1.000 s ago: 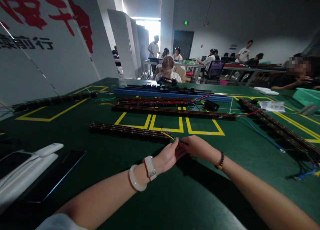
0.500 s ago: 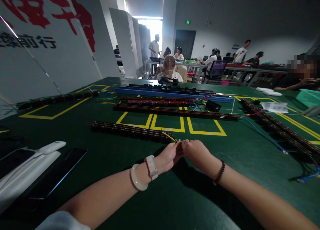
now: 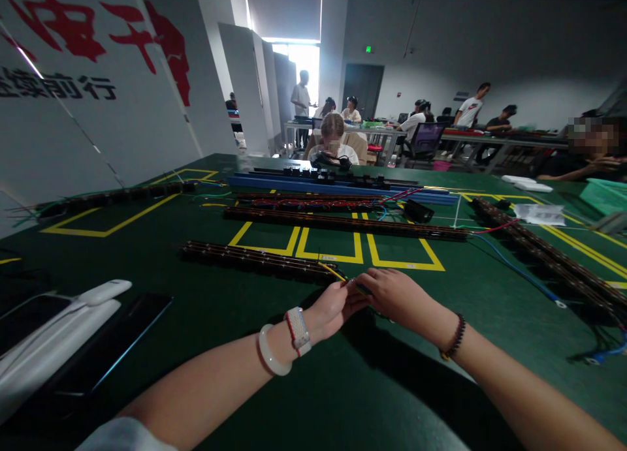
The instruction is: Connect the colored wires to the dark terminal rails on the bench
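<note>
A short dark bar assembly (image 3: 259,260) lies on the green table, and a yellow wire (image 3: 333,271) runs from its right end to my hands. My left hand (image 3: 334,307) is closed on that wire near its end. Against its fingertips, my right hand (image 3: 392,295) is closed too, its fingers bent and pointing left; what it pinches is hidden. Beyond them a long dark bar (image 3: 343,224) lies across yellow tape outlines.
Behind are a blue rail (image 3: 343,185) and a black block (image 3: 418,210). More wired bars lie at right (image 3: 548,255) and far left (image 3: 117,195). A phone (image 3: 127,337) and white device (image 3: 59,346) are near left. A person (image 3: 333,141) sits across the table.
My right hand has shifted slightly right and turned, its knuckles now flatter. My left hand stays at the yellow wire. The view has tilted up slightly.
</note>
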`<state>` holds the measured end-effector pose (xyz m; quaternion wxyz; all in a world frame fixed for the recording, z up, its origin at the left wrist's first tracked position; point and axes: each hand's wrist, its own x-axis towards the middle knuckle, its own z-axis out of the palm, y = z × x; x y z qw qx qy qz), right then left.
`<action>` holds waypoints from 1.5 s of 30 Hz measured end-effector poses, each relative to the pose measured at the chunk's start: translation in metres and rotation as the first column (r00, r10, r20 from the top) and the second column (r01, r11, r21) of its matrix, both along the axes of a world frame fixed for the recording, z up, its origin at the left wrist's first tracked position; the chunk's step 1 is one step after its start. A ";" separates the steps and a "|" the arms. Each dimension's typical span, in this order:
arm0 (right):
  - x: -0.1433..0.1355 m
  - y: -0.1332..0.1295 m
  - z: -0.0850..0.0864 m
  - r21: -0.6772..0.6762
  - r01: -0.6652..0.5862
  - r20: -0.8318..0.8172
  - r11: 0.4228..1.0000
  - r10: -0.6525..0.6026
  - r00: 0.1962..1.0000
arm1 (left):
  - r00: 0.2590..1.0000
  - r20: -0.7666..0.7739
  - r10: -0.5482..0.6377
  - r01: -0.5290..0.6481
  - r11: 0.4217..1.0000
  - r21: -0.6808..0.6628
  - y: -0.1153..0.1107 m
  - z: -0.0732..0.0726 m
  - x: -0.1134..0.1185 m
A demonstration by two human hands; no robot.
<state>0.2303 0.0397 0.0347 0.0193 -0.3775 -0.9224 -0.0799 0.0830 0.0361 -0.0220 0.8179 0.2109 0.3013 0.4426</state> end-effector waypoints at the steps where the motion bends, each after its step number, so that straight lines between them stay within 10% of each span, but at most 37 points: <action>1: 0.002 -0.001 -0.003 0.006 -0.015 -0.021 1.000 0.015 1.000 | 1.000 0.004 0.001 -0.001 1.000 0.006 0.000 -0.001 0.000; 15: 0.007 -0.016 -0.002 0.131 -0.430 0.056 0.893 0.426 0.903 | 0.999 -0.036 -0.041 0.040 0.999 -0.015 -0.004 0.004 -0.004; 22: 0.014 -0.009 0.002 -0.243 -0.232 -0.509 0.942 0.079 0.857 | 0.995 -0.098 -0.032 0.035 0.999 0.030 -0.008 0.010 -0.003; 30: 0.038 0.031 -0.018 -0.264 0.094 -0.703 0.960 -0.258 0.663 | 0.998 -0.050 -0.045 0.051 0.990 0.129 -0.011 0.006 0.000; 45: 0.040 0.062 -0.062 -0.049 0.138 -0.565 0.989 -0.141 0.813 | 0.993 -0.059 -0.099 0.106 0.985 0.135 -0.008 0.004 -0.003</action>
